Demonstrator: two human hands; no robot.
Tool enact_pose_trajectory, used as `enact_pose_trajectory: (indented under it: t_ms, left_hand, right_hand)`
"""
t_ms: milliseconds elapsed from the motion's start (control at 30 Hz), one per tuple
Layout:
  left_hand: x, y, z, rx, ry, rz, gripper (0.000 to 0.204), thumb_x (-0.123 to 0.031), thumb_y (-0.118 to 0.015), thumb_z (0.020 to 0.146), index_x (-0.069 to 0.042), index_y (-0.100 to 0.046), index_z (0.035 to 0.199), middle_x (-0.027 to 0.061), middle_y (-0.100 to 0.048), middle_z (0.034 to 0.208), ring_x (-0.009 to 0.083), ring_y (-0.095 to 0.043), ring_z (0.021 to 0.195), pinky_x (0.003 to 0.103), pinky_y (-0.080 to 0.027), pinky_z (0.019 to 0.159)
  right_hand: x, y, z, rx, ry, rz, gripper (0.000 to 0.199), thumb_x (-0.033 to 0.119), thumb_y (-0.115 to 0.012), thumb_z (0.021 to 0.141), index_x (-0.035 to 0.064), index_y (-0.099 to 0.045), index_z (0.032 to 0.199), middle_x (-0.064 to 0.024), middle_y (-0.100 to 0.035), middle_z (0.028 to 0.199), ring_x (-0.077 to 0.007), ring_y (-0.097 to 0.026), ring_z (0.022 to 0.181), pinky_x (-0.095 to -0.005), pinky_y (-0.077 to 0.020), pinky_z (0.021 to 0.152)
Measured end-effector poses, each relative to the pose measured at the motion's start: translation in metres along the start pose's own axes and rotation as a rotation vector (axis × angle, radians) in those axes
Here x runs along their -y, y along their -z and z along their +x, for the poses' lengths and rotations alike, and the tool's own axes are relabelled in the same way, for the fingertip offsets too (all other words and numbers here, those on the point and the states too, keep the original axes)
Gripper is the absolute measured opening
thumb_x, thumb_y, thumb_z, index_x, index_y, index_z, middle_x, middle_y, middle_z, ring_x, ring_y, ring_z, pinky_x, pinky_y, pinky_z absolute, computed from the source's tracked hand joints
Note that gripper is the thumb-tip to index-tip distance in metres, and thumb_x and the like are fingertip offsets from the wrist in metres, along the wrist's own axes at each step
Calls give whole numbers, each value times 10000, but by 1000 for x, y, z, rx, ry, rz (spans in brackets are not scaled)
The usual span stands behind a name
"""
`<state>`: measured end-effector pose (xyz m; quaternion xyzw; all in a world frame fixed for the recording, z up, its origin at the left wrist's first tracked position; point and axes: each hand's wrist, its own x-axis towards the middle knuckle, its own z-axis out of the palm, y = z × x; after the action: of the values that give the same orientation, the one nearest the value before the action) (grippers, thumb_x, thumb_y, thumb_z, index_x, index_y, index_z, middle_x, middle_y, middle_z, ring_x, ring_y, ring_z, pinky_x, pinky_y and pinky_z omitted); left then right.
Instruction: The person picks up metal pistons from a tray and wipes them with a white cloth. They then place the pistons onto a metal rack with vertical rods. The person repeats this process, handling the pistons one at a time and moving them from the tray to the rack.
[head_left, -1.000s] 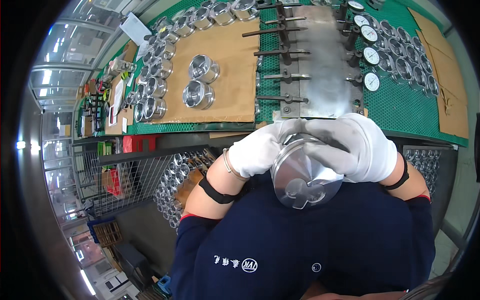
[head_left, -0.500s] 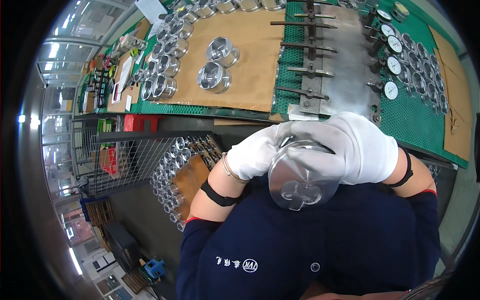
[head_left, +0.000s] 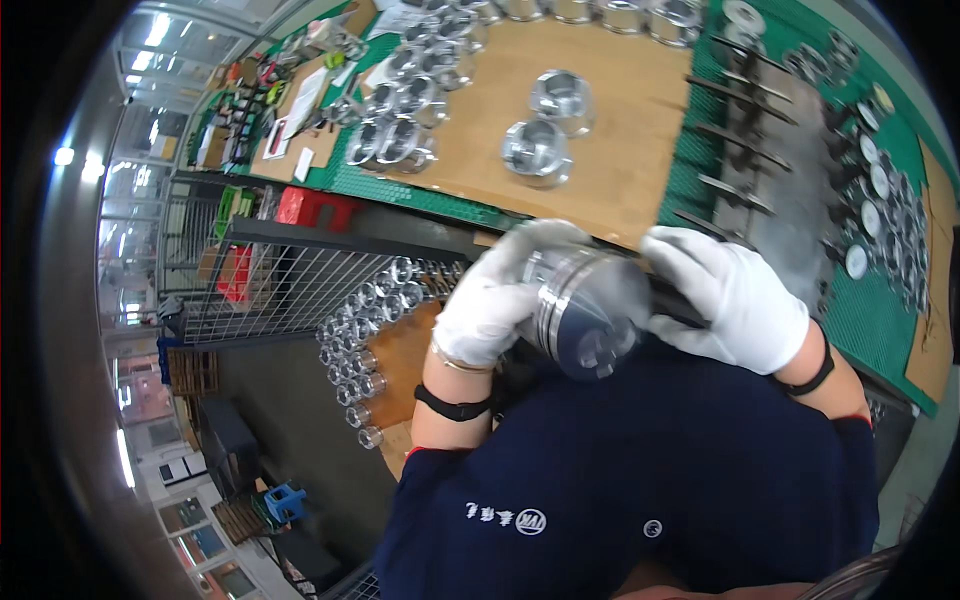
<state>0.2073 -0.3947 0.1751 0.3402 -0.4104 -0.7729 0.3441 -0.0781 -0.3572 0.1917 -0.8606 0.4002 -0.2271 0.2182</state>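
A shiny metal piston (head_left: 590,305), grooved around its side, is held in front of my chest, tilted and slightly blurred by motion. My gloved left hand (head_left: 488,298) grips it from the left, with the fingers around its far side. To the right of it, my gloved right hand (head_left: 735,302) is apart from the piston, its thumb and fingers spread with nothing between them. Beyond my hands, two more pistons, a farther one (head_left: 562,95) and a nearer one (head_left: 537,150), stand on a brown cardboard sheet (head_left: 630,120) on the bench.
Rows of pistons (head_left: 405,140) line the cardboard's left and far edges. At right stands a metal fixture plate (head_left: 775,210) with clamp bars and several dial gauges (head_left: 870,218); more pistons (head_left: 905,240) lie beyond. A wire-mesh cart (head_left: 290,290) and stacked pistons (head_left: 350,350) are at lower left.
My right hand has come off the piston and opened to its right. The left hand keeps hold and has turned the piston. The view has shifted, so the bench appears farther right.
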Motion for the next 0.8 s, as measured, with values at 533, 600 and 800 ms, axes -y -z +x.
enact_pose_trajectory:
  t_ms: [533, 600, 800]
  left_hand:
    - [-198, 494, 91, -1160, -326, 1343, 289, -45, -545, 926, -39, -652, 1194, 153, -723, 1090, 237, -713, 1015, 379, -569, 887]
    - [-193, 528, 122, -1075, -180, 1713, 298, -87, -542, 931, -75, -656, 1205, 172, -730, 1089, 284, -705, 1050, 414, -557, 912]
    - [-98, 615, 155, -771, 283, 2186, 436, -123, -578, 881, -129, -669, 1307, 203, -27, 1706, 400, -614, 1258, 430, -478, 1095]
  right_hand:
    - [7, -83, 117, -255, -394, -245, 624, 92, -819, 795, 48, -566, 1364, -183, -631, 1259, -295, -667, 776, -384, -568, 730]
    - [15, -87, 114, -250, -531, -196, 613, 65, -815, 793, 44, -575, 1357, -177, -629, 1249, -305, -670, 829, -392, -571, 742]
    - [31, -98, 96, -308, -680, -252, 631, 65, -825, 787, 54, -574, 1366, -141, -636, 1242, -256, -673, 761, -371, -570, 726]
